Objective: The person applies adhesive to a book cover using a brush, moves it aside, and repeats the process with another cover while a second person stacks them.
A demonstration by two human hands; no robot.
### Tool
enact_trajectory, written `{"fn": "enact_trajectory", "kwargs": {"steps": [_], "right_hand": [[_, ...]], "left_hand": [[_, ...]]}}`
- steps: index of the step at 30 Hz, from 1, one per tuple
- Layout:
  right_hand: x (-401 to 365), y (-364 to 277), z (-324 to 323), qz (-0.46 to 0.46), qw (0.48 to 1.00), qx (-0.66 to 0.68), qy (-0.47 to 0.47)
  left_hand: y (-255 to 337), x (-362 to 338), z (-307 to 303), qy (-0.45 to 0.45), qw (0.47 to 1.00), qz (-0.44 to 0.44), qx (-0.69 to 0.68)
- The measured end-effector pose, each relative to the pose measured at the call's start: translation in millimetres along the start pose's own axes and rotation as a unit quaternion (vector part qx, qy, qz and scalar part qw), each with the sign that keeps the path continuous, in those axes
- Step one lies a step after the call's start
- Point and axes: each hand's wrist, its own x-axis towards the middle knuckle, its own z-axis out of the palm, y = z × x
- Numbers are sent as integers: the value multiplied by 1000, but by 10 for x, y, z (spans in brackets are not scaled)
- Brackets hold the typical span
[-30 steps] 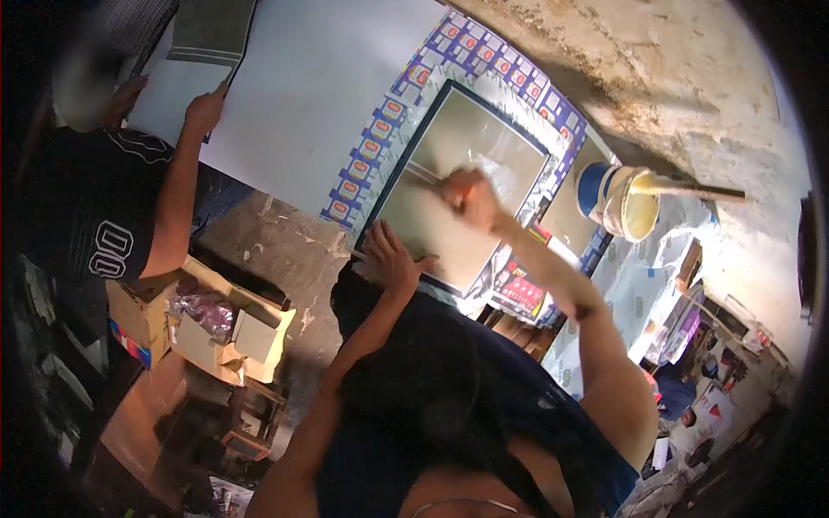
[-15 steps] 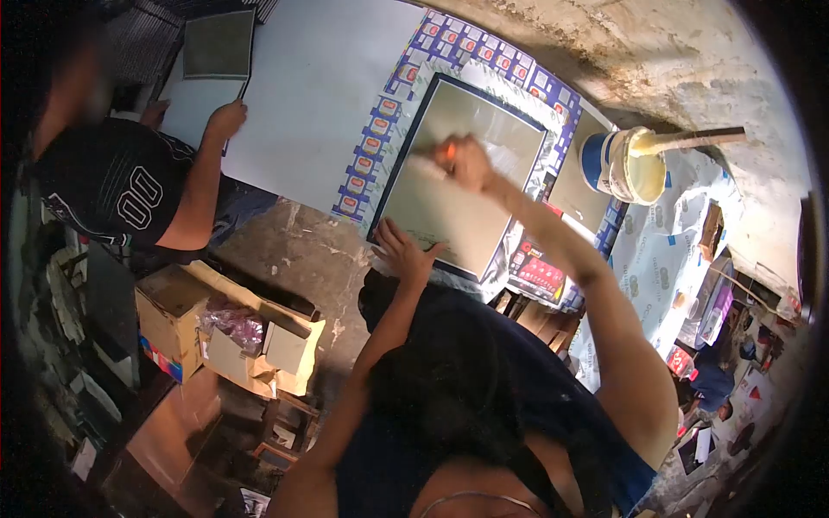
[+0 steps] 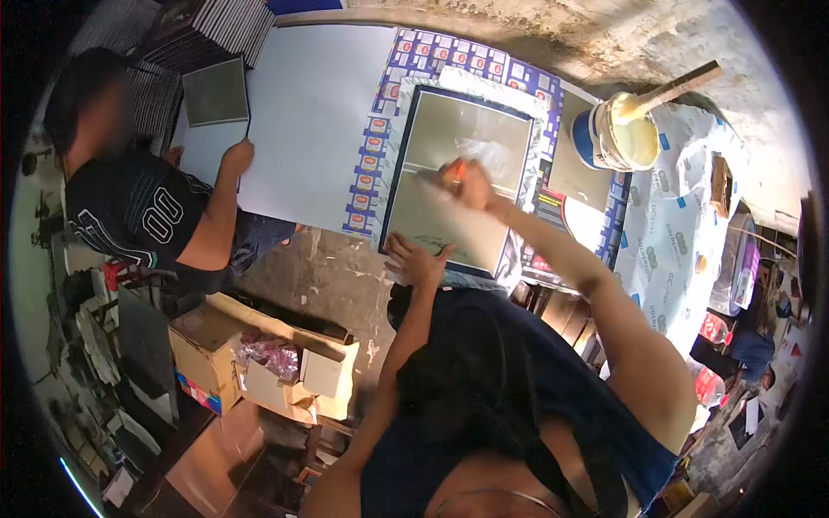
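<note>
A grey-green rectangular panel with a dark border point(image 3: 484, 116) lies on the table. My right hand point(image 3: 471, 186) is closed around an orange-handled tool point(image 3: 452, 173) over the middle of the panel. Motion smears the tool's working end, so I cannot tell its kind. A pale line crosses the panel just left of that hand. My left hand point(image 3: 417, 259) lies with fingers spread on the panel's near left corner. Under the panel, a whitish patterned sheet point(image 3: 393, 155) shows around its edges.
A bucket point(image 3: 635, 142) of pale paste with a stick in it stands at the right. At the left, a person point(image 3: 155, 198) holds a similar smaller panel point(image 3: 216, 93) at a white board point(image 3: 315, 112). An opened carton point(image 3: 203, 345) sits below. Stacked panels point(image 3: 207, 34) rise behind.
The camera view has shifted, moving the table scene slightly within the frame. My right hand with the orange-handled tool sits a little nearer over the panel; my left hand keeps its corner.
</note>
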Motion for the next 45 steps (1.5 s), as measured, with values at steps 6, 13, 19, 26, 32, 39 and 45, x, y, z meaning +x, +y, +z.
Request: {"fn": "enact_trajectory", "kwargs": {"steps": [6,13,19,26,32,39,45], "right_hand": [[450,381,-574,187,944,-122,244],[-173,-98,411,326,904,-50,274],[-1306,174,-534,352,881,-99,301],[-1112,152,-862,193,950,-109,220],[-484,1619,-1174,237,941,-229,78],[74,1057,-1483,118,985,-87,90],[757,1223,-1270,141,976,-146,-75]], "left_hand": [[-143,11,-101,-41,996,48,58],[-105,-5,-132,-27,991,55,123],[-108,26,-148,-57,990,49,115],[-148,75,-83,-25,991,92,97],[-88,69,-132,-46,988,81,123],[-152,78,-70,-61,990,73,104],[-161,74,-77,-76,989,65,106]]}}
